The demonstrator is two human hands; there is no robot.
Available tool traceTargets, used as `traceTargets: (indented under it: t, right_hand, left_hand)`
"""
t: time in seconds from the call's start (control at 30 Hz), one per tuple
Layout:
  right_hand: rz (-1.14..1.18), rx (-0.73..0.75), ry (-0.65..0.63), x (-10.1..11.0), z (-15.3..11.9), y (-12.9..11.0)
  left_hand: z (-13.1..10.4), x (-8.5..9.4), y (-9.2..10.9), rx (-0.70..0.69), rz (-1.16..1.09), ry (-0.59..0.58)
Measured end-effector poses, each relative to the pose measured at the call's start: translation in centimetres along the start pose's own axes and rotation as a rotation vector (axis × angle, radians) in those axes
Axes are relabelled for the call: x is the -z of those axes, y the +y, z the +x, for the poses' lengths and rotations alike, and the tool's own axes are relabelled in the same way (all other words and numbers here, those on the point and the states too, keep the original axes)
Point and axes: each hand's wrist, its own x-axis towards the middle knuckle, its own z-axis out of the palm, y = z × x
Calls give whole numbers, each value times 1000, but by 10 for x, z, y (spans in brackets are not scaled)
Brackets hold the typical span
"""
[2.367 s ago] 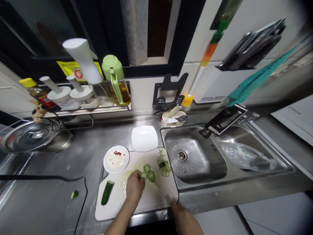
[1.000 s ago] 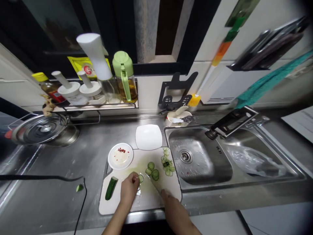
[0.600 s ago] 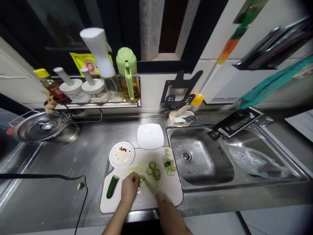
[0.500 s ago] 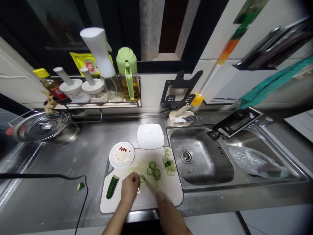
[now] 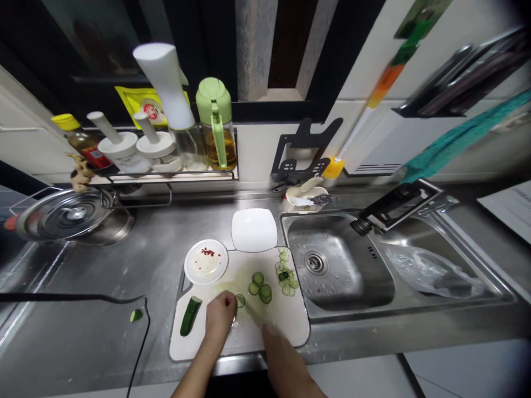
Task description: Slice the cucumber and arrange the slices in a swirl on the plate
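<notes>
My left hand (image 5: 219, 315) is closed over the cutting board (image 5: 199, 345), its fingers curled on a cucumber piece (image 5: 240, 300). Only that piece's pale round face with a green rim shows at the fingertips. My right hand (image 5: 282, 351) grips a knife (image 5: 256, 315), its thin blade blurred and pointing up-left, close beside the cucumber piece. Right of the blade lie several cut cucumber slices (image 5: 265, 293). More thin slices (image 5: 286, 276) spread along the board's right edge. A longer cucumber length (image 5: 191, 316) lies on the board to the left of my left hand.
A white plate with red bits (image 5: 206, 269) overlaps the board's upper left; a white dish (image 5: 254, 230) sits behind it. The steel sink (image 5: 340, 298) is directly right. A black cable (image 5: 143, 342) and a cucumber end (image 5: 135, 315) lie left. Bottles stand on the rack (image 5: 199, 176).
The view has shifted very slightly. Both hands and the knife stay in nearly the same place over the board; the slices look unchanged.
</notes>
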Motion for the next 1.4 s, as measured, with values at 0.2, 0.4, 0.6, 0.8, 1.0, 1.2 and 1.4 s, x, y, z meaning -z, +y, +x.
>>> traceTargets:
  t: [0.2,0.4,0.6,0.8,1.0,1.2,1.4]
  right_hand:
    - [20,-41,-144,14,-12,6]
    - [10,-89,-220,31,-31,20]
    - [2,-101,-237,34,-32,19]
    - [-19,-70,-237,32,-30,21]
    - [17,-63,-223,32,-30,22]
    - [-15,-63,-233,33,-29,21]
    - [0,-57,-236,33,-30,23]
  left_hand:
    - [-2,0,3,10,-3,-11]
    - [-5,10,0,27,17,56]
    - [0,28,-7,35,264,124]
    - [2,16,5,-171,229,179]
    - [18,-14,34,-369,159,-56]
    - [18,-24,45,-377,226,-111]
    - [18,-25,44,-382,172,-68]
